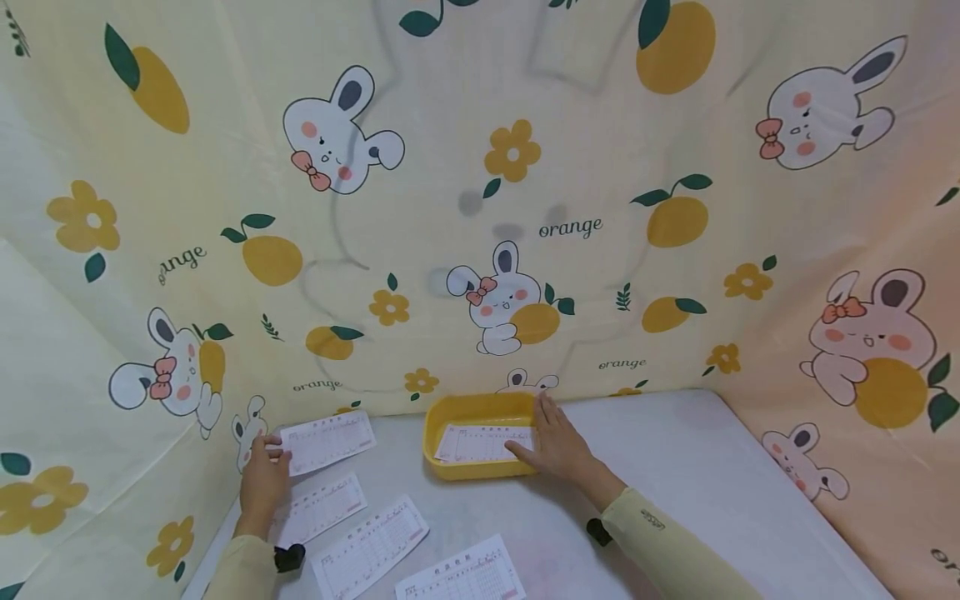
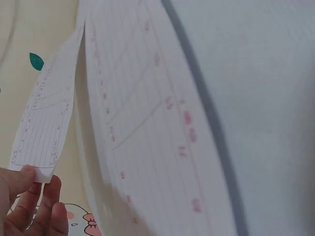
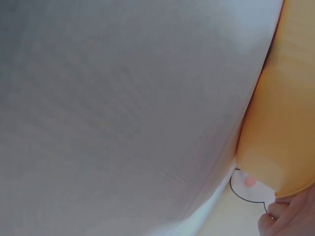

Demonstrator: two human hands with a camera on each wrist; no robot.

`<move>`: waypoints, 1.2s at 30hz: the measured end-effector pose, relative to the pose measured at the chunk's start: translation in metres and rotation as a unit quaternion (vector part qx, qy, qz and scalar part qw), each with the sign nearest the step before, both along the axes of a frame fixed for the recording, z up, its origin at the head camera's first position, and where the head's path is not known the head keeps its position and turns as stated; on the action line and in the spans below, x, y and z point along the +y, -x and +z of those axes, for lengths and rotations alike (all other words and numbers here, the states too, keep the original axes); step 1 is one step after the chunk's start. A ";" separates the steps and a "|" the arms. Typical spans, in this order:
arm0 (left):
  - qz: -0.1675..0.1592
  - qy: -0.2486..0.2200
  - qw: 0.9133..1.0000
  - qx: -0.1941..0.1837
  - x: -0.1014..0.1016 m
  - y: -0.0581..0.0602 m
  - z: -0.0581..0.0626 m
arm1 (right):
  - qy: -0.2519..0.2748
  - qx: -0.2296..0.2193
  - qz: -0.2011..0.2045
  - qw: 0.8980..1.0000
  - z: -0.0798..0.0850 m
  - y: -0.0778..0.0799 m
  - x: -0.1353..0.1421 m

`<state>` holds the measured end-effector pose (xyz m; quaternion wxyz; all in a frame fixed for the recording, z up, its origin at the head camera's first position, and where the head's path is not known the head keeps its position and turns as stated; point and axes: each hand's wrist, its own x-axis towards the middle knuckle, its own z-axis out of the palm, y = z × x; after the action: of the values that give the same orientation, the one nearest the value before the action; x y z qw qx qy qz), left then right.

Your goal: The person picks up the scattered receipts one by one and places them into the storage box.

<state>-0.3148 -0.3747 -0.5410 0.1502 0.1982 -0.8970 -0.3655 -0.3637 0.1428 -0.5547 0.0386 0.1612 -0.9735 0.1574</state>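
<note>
At the table's left side, my left hand [image 1: 264, 482] pinches the near-left end of a printed paper slip [image 1: 327, 442] between thumb and fingers. In the left wrist view, this slip [image 2: 47, 113] stands up from the thumb and fingertips, its ruled columns showing. My right hand [image 1: 558, 448] grips the right end of a yellow plastic basin [image 1: 480, 477], thumb over the inside and fingers along the rim. Inside the basin lie white slips [image 1: 472, 444], partly hidden by that thumb. The right wrist view shows the basin's outer wall [image 3: 283, 113] with fingers at its rim.
More printed slips lie on the white table: one [image 1: 322, 507] just below the held slip, another [image 1: 371, 546] nearer, and one [image 1: 461, 575] at the front. A curtain [image 1: 450, 208] printed with rabbits and oranges hangs behind and at both sides.
</note>
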 end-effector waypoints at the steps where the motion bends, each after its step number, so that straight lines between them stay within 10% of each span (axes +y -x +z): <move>1: 0.002 -0.004 1.000 0.003 -0.001 0.000 0.000 | -0.004 -0.001 -0.001 1.000 0.000 0.000 0.000; 36: -0.073 -0.097 0.990 0.065 0.016 -0.020 0.033 | 0.014 -0.005 -0.007 1.000 0.003 -0.003 -0.001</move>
<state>-0.2947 -0.3590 -0.5077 0.1606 0.1215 -0.8578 -0.4729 -0.3611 0.1418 -0.5514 0.0370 0.1532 -0.9724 0.1718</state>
